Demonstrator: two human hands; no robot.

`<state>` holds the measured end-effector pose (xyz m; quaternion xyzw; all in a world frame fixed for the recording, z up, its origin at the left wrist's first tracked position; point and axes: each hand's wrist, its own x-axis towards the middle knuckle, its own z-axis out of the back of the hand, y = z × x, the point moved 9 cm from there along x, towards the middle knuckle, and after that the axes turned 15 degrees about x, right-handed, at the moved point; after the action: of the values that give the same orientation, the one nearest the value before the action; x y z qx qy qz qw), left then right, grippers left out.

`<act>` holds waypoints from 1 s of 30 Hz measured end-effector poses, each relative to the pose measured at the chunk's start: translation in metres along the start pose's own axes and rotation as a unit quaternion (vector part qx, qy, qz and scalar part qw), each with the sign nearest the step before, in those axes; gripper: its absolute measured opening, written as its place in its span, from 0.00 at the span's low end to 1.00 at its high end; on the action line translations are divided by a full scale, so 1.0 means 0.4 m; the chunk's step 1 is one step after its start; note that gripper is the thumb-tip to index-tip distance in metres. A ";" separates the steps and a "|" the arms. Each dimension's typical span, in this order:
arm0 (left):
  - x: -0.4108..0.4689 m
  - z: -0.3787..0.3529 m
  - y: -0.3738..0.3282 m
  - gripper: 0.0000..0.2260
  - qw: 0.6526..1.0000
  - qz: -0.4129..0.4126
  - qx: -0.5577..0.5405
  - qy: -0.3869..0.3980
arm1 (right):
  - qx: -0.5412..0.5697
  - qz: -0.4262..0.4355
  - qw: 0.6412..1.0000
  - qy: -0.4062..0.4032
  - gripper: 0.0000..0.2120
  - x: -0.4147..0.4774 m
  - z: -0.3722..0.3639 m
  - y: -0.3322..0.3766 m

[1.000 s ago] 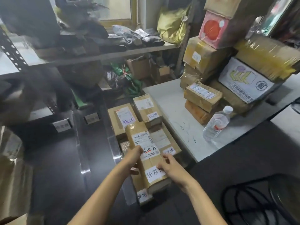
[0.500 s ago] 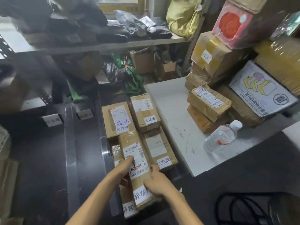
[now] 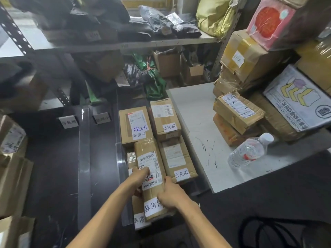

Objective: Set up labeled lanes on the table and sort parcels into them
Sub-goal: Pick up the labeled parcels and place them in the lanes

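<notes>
Long parcel [image 3: 150, 158], 异常件 label, lying just left of white table [image 3: 193, 140], atop lower parcel [image 3: 139, 219]. Gripped both sides: L hand [image 3: 140, 177] curled over shipping label, R hand [image 3: 171, 196] wrapped round right edge.

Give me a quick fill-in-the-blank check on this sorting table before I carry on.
1. The left hand and right hand grip the long brown cardboard parcel, lying on ____ of a lower brown box.
2. The clear plastic water bottle lies on its ____ on the white tabletop.
3. The near brown cardboard box right of that parcel carries a white sticker reading ____.
Missing words: top; side; 已完成.
</notes>
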<state>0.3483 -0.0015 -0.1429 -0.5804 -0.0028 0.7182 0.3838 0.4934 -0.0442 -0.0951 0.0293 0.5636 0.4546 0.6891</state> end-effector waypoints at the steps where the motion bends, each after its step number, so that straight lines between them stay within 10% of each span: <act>1: -0.001 -0.001 -0.002 0.20 1.000 -0.002 -0.004 0.001 | -0.006 0.002 1.000 -0.001 0.27 0.000 0.001 0.000; 13: -0.004 -0.014 0.002 0.27 0.981 -0.006 0.178 -0.078 | -0.019 0.043 0.999 -0.009 0.37 0.002 -0.045 0.002; 30: 0.037 -0.024 0.019 0.29 0.986 -0.046 0.161 -0.006 | -0.120 0.032 0.992 -0.001 0.40 0.035 -0.074 0.022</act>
<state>0.3516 -0.0029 -0.1616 -0.5058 0.0838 0.6945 0.5048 0.4639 -0.0438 -0.1113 -0.0349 0.5034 0.5407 0.6731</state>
